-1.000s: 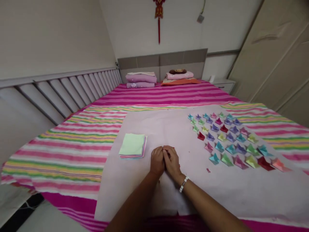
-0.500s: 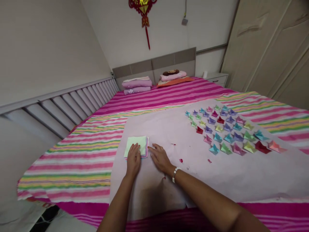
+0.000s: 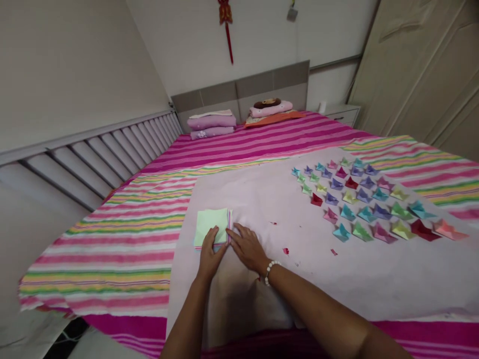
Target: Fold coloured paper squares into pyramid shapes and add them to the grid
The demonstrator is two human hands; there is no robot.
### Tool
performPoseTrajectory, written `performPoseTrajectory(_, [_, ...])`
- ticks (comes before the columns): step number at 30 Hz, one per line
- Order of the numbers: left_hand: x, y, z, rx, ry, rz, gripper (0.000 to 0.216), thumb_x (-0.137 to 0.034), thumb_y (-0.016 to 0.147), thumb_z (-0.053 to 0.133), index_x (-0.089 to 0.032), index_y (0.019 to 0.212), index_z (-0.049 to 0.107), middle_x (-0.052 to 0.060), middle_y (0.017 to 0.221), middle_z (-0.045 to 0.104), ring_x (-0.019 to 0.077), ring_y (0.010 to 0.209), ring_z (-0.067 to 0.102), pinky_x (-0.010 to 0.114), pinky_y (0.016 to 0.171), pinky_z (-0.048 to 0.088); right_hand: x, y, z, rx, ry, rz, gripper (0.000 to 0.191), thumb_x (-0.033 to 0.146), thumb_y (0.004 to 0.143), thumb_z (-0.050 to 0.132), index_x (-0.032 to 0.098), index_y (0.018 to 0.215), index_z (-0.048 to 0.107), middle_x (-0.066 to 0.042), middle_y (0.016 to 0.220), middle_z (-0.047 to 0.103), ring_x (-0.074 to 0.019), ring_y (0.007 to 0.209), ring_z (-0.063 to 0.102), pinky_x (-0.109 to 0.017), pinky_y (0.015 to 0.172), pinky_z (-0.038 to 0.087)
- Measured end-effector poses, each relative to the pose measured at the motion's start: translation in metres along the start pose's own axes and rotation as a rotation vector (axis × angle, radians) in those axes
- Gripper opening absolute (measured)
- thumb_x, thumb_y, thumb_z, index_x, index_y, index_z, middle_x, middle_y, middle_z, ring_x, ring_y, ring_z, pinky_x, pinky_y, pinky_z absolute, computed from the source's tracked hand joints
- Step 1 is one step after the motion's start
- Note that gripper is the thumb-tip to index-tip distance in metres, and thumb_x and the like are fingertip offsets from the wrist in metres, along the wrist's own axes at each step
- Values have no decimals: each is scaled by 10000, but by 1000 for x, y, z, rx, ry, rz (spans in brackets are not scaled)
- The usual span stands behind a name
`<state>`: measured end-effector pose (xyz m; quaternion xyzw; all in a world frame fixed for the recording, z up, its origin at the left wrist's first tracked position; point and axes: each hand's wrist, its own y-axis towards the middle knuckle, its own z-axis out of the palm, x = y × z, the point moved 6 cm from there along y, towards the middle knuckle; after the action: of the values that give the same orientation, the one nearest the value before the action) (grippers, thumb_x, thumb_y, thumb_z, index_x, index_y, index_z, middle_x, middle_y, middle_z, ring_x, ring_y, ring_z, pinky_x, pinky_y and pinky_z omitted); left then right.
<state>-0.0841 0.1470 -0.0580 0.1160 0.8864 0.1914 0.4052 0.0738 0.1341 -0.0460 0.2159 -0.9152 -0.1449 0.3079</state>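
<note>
A stack of square coloured paper sheets (image 3: 210,222), pale green on top, lies on a pale sheet (image 3: 258,187) spread over the bed. My left hand (image 3: 210,255) rests at the front of the stack, fingers on the top sheet and thumb stretched towards the right corner. Against the stack's right edge, where pink and white sheets stick out a little, my right hand (image 3: 247,247) lays its fingertips, fingers extended. It wears a white beaded bracelet (image 3: 270,273) at the wrist. Neither hand grips anything.
Rows of small folded paper boats (image 3: 362,195) stand on the right of the pale sheet. Small red paper scraps (image 3: 286,251) lie between them and my hands. A railing (image 3: 112,142) runs along the left; folded bedding (image 3: 212,122) sits by the headboard (image 3: 219,98).
My left hand has turned, its thumb now reaching the stack's right corner. My right hand has come in to touch the right edge. The view has tilted slightly down.
</note>
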Motion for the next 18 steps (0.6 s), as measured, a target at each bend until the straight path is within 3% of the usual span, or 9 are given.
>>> performPoseTrajectory(18, [1, -3, -4, 16, -122, -59, 420, -375, 890, 525, -227, 1282, 544, 103, 1405, 515, 252, 1380, 361, 502, 1141, 282, 1, 0, 0, 20, -22, -26, 460, 367, 971, 416, 287, 1423, 398, -121, 1466, 390, -281, 1265, 406, -448, 1003, 346])
